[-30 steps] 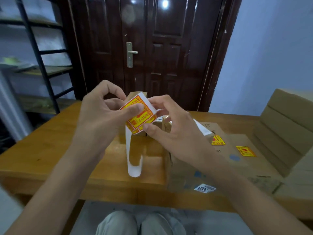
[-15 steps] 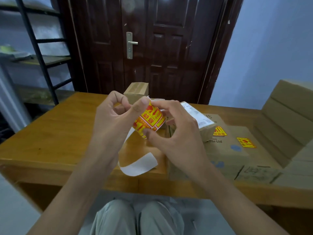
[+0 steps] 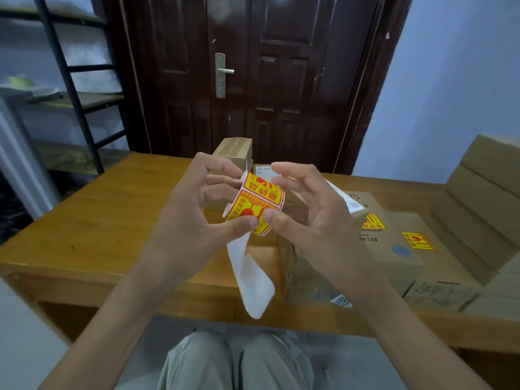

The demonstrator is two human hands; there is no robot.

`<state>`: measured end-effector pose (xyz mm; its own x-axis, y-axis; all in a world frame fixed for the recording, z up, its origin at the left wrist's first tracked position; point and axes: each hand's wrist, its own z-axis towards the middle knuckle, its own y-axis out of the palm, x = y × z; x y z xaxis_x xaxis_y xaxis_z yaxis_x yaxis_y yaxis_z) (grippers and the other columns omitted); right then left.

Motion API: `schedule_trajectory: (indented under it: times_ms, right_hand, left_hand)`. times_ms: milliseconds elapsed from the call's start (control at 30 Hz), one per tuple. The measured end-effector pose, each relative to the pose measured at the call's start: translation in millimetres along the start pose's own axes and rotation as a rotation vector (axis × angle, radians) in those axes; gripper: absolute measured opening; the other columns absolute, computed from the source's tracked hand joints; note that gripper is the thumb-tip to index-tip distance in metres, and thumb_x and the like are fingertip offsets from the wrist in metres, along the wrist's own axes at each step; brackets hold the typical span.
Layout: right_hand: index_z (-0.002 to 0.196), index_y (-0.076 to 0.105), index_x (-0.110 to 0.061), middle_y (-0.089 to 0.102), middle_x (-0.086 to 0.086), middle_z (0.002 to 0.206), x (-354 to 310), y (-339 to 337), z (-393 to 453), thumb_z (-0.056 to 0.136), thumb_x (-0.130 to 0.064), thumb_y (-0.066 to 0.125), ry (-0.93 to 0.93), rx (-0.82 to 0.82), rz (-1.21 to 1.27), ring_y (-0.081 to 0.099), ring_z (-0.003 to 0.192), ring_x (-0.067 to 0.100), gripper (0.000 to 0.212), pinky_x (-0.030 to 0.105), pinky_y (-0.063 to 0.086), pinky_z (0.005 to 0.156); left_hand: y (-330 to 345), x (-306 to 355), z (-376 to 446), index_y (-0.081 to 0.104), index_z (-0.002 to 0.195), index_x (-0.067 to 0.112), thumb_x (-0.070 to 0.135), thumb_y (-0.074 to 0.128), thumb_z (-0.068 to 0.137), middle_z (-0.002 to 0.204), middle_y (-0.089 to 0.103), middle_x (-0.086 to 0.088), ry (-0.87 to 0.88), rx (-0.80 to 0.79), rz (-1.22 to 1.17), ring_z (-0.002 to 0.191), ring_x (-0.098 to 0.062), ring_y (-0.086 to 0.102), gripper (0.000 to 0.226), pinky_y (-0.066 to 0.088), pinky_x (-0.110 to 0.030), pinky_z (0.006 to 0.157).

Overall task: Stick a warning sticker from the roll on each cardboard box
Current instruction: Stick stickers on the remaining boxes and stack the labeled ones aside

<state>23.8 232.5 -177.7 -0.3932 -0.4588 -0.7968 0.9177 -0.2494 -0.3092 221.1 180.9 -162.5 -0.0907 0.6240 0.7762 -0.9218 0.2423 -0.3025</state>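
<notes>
Above the wooden table point(image 3: 92, 220) I hold a roll of yellow and red warning stickers point(image 3: 257, 199) between both hands. My left hand point(image 3: 194, 218) grips its left side, thumb under the roll. My right hand point(image 3: 312, 218) pinches the roll's lower edge with thumb and fingers. A strip of bare white backing paper point(image 3: 250, 280) hangs down from the roll. Under my right hand lies a flat cardboard box point(image 3: 394, 249) bearing one sticker point(image 3: 372, 221). The box to its right point(image 3: 450, 266) bears another sticker point(image 3: 417, 241). A small taped box point(image 3: 233, 149) stands behind the roll.
A tall stack of cardboard boxes point(image 3: 484, 198) fills the table's right end. A dark wooden door point(image 3: 253, 80) stands behind the table, a black metal shelf rack point(image 3: 76, 88) to the left. My knees point(image 3: 239, 361) show below the table's near edge.
The roll has turned in my hands so that its curved sticker face points at me. The backing strip now hangs straight down instead of curling to the left.
</notes>
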Motion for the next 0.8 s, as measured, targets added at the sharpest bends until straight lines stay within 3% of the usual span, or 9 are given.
schedule_trajectory:
  times_ms: [100, 167, 300, 467, 667, 800]
  right_hand:
    - [0.13, 0.064, -0.035, 0.057, -0.02, 0.136, 1.9, 2.7, -0.6, 0.092, -0.045, 0.076, -0.082, 0.038, -0.215, 0.053, 0.133, 0.002, 0.042, 0.014, 0.055, 0.091]
    - [0.129, 0.065, -0.033, 0.058, -0.02, 0.135, 2.1, 2.8, 0.9, 0.09, -0.056, 0.071, -0.11, 0.041, -0.286, 0.053, 0.133, 0.002, 0.045, 0.013, 0.053, 0.093]
    - [0.124, 0.071, -0.026, 0.066, -0.013, 0.127, -1.1, -3.7, 6.4, 0.093, -0.041, 0.078, -0.174, 0.06, -0.318, 0.062, 0.125, 0.012, 0.036, 0.022, 0.054, 0.094]
    - [0.115, 0.076, -0.024, 0.074, -0.01, 0.11, -4.3, -9.4, 7.8, 0.091, -0.035, 0.083, -0.256, 0.117, -0.379, 0.07, 0.106, 0.016, 0.027, 0.035, 0.059, 0.084]
    - [0.114, 0.08, -0.022, 0.076, -0.01, 0.11, -4.9, -9.3, 3.7, 0.094, -0.035, 0.08, -0.219, 0.108, -0.39, 0.071, 0.106, 0.007, 0.024, 0.023, 0.059, 0.083]
    - [0.116, 0.082, -0.026, 0.067, -0.01, 0.108, -0.1, -10.5, 3.1, 0.096, -0.043, 0.075, -0.182, 0.097, -0.487, 0.065, 0.105, 0.01, 0.027, 0.021, 0.057, 0.078]
  left_hand:
    - [2.8, -3.2, -1.0, 0.053, 0.122, 0.024, 0.039, 0.086, 0.07, 0.111, 0.072, 0.013, -0.01, 0.027, 0.058, 0.109, -0.007, 0.07, 0.064, 0.057, -0.015, 0.082]
    - [3.4, -4.4, -0.2, 0.052, 0.122, 0.028, 0.039, 0.087, 0.07, 0.106, 0.072, 0.016, -0.016, 0.033, 0.113, 0.109, -0.003, 0.069, 0.065, 0.057, -0.014, 0.081]
    - [4.2, -2.0, 1.0, 0.05, 0.124, 0.031, 0.044, 0.088, 0.068, 0.099, 0.073, 0.024, 0.018, 0.011, 0.218, 0.108, 0.001, 0.068, 0.068, 0.058, -0.024, 0.088]
    - [5.2, 4.2, 1.9, 0.045, 0.121, 0.044, 0.057, 0.079, 0.064, 0.107, 0.065, 0.031, 0.041, -0.002, 0.269, 0.108, 0.006, 0.064, 0.068, 0.056, -0.011, 0.081]
    - [7.7, 1.6, 0.2, 0.044, 0.121, 0.052, 0.058, 0.078, 0.062, 0.095, 0.07, 0.029, -0.023, -0.011, 0.269, 0.104, 0.014, 0.063, 0.068, 0.049, -0.005, 0.074]
    - [11.1, 0.7, -0.2, 0.046, 0.123, 0.047, 0.058, 0.077, 0.061, 0.088, 0.074, 0.02, -0.048, -0.015, 0.289, 0.097, 0.015, 0.065, 0.071, 0.033, 0.011, 0.077]
